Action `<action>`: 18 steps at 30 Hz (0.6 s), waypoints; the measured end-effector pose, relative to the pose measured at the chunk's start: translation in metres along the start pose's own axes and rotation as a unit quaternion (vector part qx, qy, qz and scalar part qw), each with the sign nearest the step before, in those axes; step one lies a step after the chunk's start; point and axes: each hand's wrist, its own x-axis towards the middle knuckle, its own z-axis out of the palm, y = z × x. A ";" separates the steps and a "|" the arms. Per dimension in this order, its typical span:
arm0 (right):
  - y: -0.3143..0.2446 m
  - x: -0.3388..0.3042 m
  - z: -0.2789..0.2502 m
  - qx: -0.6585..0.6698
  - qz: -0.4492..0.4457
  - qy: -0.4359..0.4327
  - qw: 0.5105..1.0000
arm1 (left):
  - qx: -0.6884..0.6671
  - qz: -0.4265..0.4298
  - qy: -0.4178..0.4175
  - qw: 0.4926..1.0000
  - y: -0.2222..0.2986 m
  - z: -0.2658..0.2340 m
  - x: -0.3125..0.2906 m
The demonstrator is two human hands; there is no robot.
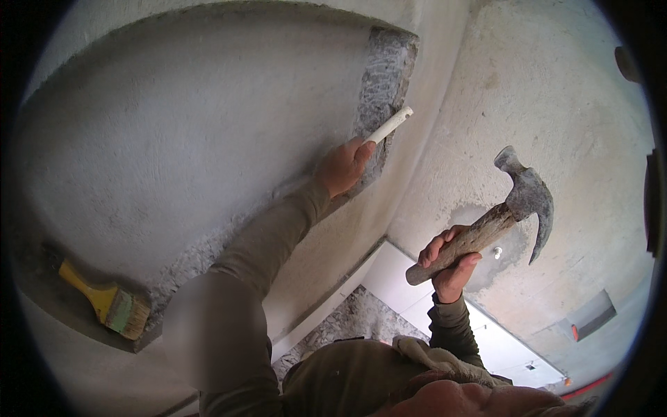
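Note:
My left hand [342, 168] is closed around a pale, flat stick-like handle [390, 125] with a hole near its free end. That end points up and right, across the rough edge of a recess [208, 104] in the wall; the tool's other end is hidden by my hand. My right hand [453, 276] grips a claw hammer [495, 224] by its worn wooden handle. The hammer's grey metal head is raised to the upper right, with the curved claw turned downward. Apart from both hands, a paintbrush [104, 303] with a yellow handle lies on the recess's lower left ledge.
Chipped, exposed masonry [382, 76] runs down the recess's right side. Plastered wall [500, 104] rises beyond the hammer, with a small white fitting [497, 253] and a rectangular cut-out [595, 315]. Below are white panels [392, 278] and rubble [347, 321] on the floor.

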 end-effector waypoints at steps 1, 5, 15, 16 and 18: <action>-0.001 0.000 0.001 -0.002 0.001 0.000 1.000 | -0.008 -0.001 -0.004 1.000 -0.001 0.000 0.000; 0.000 0.000 0.001 -0.014 0.000 -0.001 1.000 | 0.007 -0.008 -0.007 1.000 0.006 -0.003 -0.002; 0.036 0.024 0.010 0.066 -0.086 0.023 0.994 | 0.014 0.000 -0.010 1.000 -0.003 -0.002 0.001; 0.047 0.031 0.009 0.053 -0.068 0.032 0.996 | 0.011 0.005 -0.008 1.000 -0.005 -0.001 0.001; 0.096 0.063 -0.030 -0.521 -0.205 -0.074 0.826 | -0.010 -0.017 -0.011 1.000 0.002 -0.004 0.000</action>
